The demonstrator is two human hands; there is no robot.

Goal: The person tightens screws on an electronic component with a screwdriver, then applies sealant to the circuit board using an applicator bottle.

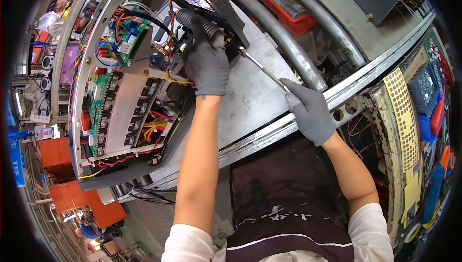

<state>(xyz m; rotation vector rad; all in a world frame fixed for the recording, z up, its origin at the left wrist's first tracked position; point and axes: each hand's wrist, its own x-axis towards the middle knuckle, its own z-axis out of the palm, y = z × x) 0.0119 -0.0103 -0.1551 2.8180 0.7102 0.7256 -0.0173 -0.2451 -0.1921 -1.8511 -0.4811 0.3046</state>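
A machine chassis with its side exposed lies on the metal worktop at the left, showing circuit boards and bundled wires. My left hand, in a grey glove, is closed on the end of a grey corrugated hose beside the machine's dark end panel. Some of its fingers are hidden behind the hose and inside the frame. My right hand, also gloved, grips the near end of a long slim metal wrench. The wrench's far head reaches the fittings just right of my left hand.
Metal roller bars run beyond the worktop. A red bin stands between them. At the right are a blue parts tray, a yellow sticker sheet and orange-handled pliers. Orange boxes sit at lower left.
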